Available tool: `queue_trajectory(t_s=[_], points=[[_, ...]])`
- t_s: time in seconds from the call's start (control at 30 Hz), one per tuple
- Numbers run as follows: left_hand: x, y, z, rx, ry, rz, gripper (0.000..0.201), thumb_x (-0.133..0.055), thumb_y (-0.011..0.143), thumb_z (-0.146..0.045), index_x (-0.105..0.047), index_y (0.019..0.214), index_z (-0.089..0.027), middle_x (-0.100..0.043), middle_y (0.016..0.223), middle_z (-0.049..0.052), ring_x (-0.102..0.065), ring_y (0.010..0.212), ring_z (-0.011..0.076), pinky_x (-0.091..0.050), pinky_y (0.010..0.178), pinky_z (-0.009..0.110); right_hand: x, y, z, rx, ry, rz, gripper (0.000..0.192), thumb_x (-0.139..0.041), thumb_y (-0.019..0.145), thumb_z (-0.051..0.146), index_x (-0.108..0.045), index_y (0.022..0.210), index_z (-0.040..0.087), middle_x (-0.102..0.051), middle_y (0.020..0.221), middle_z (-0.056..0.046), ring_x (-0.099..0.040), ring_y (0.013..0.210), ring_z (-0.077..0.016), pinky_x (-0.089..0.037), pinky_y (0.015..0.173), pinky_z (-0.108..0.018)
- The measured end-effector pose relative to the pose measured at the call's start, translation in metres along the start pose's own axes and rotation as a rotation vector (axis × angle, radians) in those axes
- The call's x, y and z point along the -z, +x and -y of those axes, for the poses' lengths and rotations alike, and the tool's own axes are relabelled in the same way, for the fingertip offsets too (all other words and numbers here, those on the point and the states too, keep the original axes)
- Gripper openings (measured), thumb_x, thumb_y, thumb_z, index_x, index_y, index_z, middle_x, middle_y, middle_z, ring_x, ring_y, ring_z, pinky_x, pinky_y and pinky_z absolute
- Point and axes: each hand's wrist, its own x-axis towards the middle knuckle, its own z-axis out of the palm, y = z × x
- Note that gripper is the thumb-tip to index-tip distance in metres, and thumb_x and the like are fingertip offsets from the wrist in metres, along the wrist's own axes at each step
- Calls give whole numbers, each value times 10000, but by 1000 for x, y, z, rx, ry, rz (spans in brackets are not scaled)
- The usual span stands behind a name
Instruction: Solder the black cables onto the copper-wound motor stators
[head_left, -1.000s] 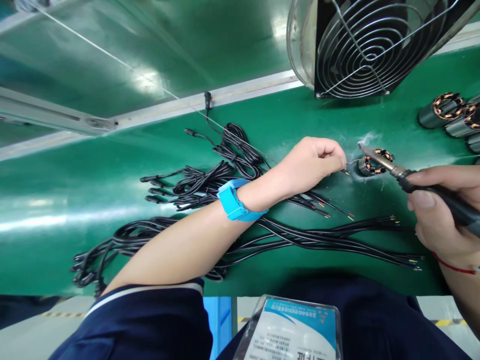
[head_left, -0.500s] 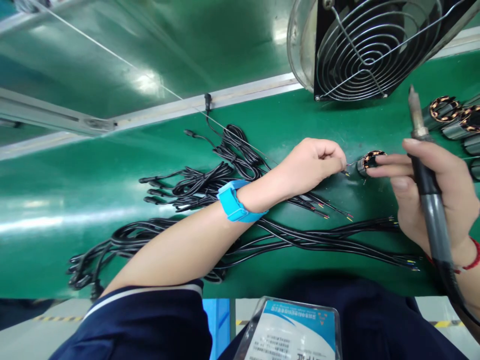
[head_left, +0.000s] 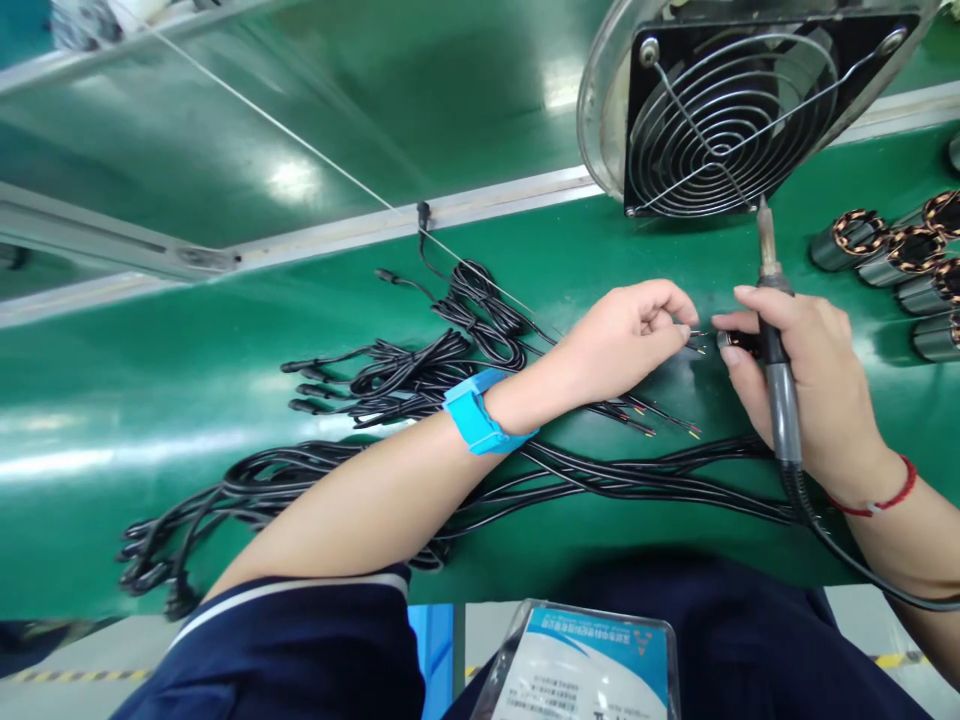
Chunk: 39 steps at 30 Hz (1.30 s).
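My left hand [head_left: 637, 325], with a blue wrist strap [head_left: 480, 410], pinches a black cable near its stripped wire ends [head_left: 699, 342], which poke out past the fingertips. My right hand [head_left: 817, 370] holds a soldering iron [head_left: 781, 400] against the palm, its tip [head_left: 764, 215] pointing up and away from me. The thumb and fingers of that same hand are around a small motor stator [head_left: 729, 340], mostly hidden by them. A small gap separates the wire ends from the stator.
A fan with a wire guard [head_left: 720, 140] stands at the back. Several stators [head_left: 840, 245] are grouped at the right. Bundled black cables [head_left: 409, 370] lie left of centre, and more cables [head_left: 600, 480] stretch along the front. A thin strand [head_left: 300, 150] crosses the back left.
My right hand has moved left with the soldering iron, and its thumb and fingers have closed around the stator. My left hand has stayed nearly in place, still pinching the cable.
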Motion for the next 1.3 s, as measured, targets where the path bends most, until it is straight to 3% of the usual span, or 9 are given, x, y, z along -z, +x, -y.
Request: queue_trajectory(t_s=[0.13,0.27,0.5,0.63,0.8,1.03,1.17,1.3], points=[[-2,-2,1,-22,-12,-13,121,-516,752,-58,-489,772,-174,-466,604,-62,-417,545,54,-335,517,198,2,0,5,57,-25,-53,548,-607,849,205,-390,1338,322,-697,984,-14,-574,897,-264,-443,772,-431],[-1,-2,0,-44,27,-1,122,-501,747,-52,-485,726,-171,-492,633,-43,-437,576,63,-344,535,205,0,5,12,89,-55,6,452,-551,873,147,-433,1272,325,-680,886,-3,-565,843,-252,-433,763,-413],[0,-6,-6,-144,-15,36,79,-547,810,-151,-498,750,-168,-513,689,-34,-448,588,65,-380,568,209,-7,2,10,1,197,-81,505,-587,856,165,-411,1307,310,-660,847,25,-613,853,-208,-483,823,-421],[1,-8,-8,-213,116,69,75,-550,822,-147,-545,749,-162,-554,726,-24,-481,635,74,-412,627,212,-10,-1,8,-109,349,-65,502,-590,862,209,-404,1315,318,-649,860,26,-646,832,-188,-527,845,-415],[1,-11,-9,-403,372,34,111,-530,842,-122,-603,765,-157,-618,823,22,-548,802,117,-442,770,255,-7,1,8,-111,380,-57,515,-595,857,208,-399,1322,312,-652,861,26,-652,809,-180,-544,836,-397],[-4,-9,-7,-228,318,-21,155,-540,782,-53,-571,668,-154,-540,719,-21,-477,664,78,-409,655,224,8,-3,-13,-51,312,106,562,-562,863,183,-391,1367,361,-688,1011,8,-638,1067,-229,-454,1024,-518],[-5,-7,-6,-177,267,-19,154,-539,770,-44,-576,660,-145,-526,719,-26,-455,628,61,-388,625,218,8,-3,-18,-19,292,152,578,-592,860,197,-388,1373,369,-676,973,12,-637,1014,-227,-467,992,-510],[-5,-7,-6,-136,216,-31,140,-550,758,-54,-576,652,-142,-526,710,-30,-428,587,49,-365,583,209,1,2,-11,-83,287,79,505,-597,870,221,-423,1328,346,-662,884,23,-658,891,-216,-495,942,-483]])
